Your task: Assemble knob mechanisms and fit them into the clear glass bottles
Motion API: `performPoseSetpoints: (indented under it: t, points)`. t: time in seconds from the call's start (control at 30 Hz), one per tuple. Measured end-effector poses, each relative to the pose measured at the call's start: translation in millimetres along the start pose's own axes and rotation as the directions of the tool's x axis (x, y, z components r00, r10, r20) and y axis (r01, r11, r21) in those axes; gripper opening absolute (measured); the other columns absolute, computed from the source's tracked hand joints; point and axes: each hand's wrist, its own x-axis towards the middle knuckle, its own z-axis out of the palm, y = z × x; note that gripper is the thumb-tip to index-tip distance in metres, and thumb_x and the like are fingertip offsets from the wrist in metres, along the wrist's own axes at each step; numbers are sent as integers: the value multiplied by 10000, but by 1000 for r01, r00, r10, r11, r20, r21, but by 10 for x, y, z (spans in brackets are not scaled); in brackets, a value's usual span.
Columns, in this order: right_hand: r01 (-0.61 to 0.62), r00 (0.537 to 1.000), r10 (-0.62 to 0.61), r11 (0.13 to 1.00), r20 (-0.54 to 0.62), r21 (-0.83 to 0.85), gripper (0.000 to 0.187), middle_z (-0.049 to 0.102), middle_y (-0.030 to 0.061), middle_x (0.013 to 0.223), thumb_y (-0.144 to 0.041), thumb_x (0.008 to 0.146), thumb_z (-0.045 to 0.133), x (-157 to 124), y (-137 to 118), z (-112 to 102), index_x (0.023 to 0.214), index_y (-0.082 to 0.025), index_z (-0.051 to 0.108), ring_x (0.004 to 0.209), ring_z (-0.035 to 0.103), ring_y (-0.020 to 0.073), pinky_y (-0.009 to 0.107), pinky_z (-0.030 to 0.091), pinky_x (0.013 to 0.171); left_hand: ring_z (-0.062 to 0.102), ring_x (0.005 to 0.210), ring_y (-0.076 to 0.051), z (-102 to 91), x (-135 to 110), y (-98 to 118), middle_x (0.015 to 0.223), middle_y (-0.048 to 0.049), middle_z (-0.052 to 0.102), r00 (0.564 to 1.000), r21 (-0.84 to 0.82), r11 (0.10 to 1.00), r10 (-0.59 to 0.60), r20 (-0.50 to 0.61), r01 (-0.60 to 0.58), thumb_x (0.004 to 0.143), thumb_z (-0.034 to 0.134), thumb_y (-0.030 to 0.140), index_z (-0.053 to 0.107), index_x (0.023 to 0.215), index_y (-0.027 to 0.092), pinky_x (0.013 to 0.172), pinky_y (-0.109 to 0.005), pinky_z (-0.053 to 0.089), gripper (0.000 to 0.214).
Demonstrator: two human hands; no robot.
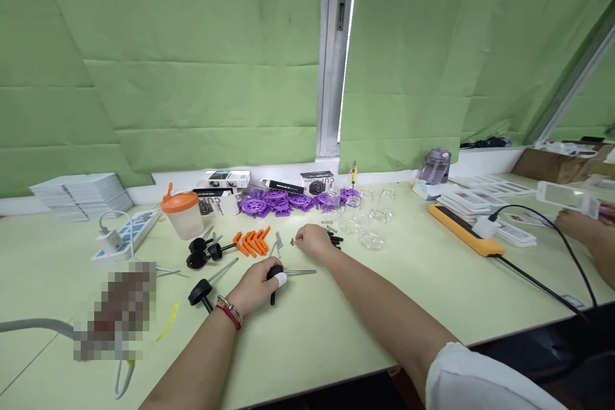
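Observation:
My left hand [257, 286] is closed around a black round-headed part [275, 273] with a metal rod pointing right and a black stem below. A white wrap covers its thumb tip. Farther forward, my right hand [313, 241] has its fingertips pinched at the table beside tiny brass-coloured pieces [292, 241]; what is between them is too small to make out. Metal pins [279, 240] and orange angled pieces [252, 243] lie to the left of it. Black rod-like parts [336, 240] and springs [328, 225] are just beyond it. More black round-headed parts [200, 293] rest near my left wrist.
Purple wheel-like parts [276, 200] and boxes [225, 205] line the back. Clear cups [372, 239] stand right of centre. An orange-lidded cup [185, 221] and a power strip [129, 234] are left. An orange power strip [464, 230] and a co-worker's hand [579, 225] are right.

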Motion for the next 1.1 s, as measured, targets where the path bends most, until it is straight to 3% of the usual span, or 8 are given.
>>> performPoseSetpoints:
  t: [0.23,0.53,0.67,0.77,0.83,0.93,1.0,1.1]
  points:
    - [-79,997,80,996,10,-50,118,708,126,836,-294,684,716,81,-93,145,738,-189,720,816,641,264,326,421,670,486,658,-160,-5,11,-7,721,-4,543,1000,40,999,15,12,-16,768,496,401,571,847,186,608,-269,379,241]
    - [-107,994,107,993,-6,-52,61,711,112,850,-218,719,652,35,-143,193,731,-187,703,818,642,233,295,416,659,467,654,-152,-19,11,10,721,-1,538,999,24,1000,8,40,-9,770,504,370,570,851,183,599,-259,364,215]
    - [-88,996,87,996,-24,-17,83,710,89,842,-197,724,625,-4,-108,148,750,-199,703,793,630,206,275,406,643,490,693,-163,-33,14,-13,759,-5,560,999,13,1000,19,40,-19,787,486,358,566,859,191,634,-267,379,198]
    - [-30,999,35,988,-33,154,84,698,55,794,-210,723,608,-67,-22,51,730,-194,690,714,603,163,251,399,609,502,744,-176,-54,16,-11,799,-16,567,999,-21,999,26,35,-25,798,469,353,563,877,190,680,-280,393,203]
    - [-10,999,27,921,-39,389,77,671,34,720,-211,707,604,-148,63,-30,711,-173,671,634,566,133,233,392,572,498,754,-178,-69,14,5,795,-16,552,999,-37,999,25,27,-24,807,455,353,556,866,190,694,-286,397,201]
    - [-113,993,112,707,47,698,71,615,1,617,-193,646,624,-324,207,-141,705,-155,637,536,491,100,216,355,499,484,735,-174,-82,7,29,761,-9,523,1000,-52,998,22,9,-22,817,431,334,547,844,191,684,-289,397,186]
    - [-215,976,157,561,152,800,95,592,-10,581,-171,605,639,-455,298,-187,695,-151,619,487,436,82,205,300,449,475,727,-171,-82,1,33,751,-6,514,1000,-58,998,28,1,-28,818,420,312,549,847,191,677,-288,394,179]
    - [-290,955,188,424,230,858,140,581,-10,565,-151,568,662,-617,405,-195,699,-142,612,458,391,64,195,238,416,455,694,-161,-77,-6,26,734,2,497,1000,-67,997,29,3,-28,821,406,304,545,853,194,651,-280,387,180]
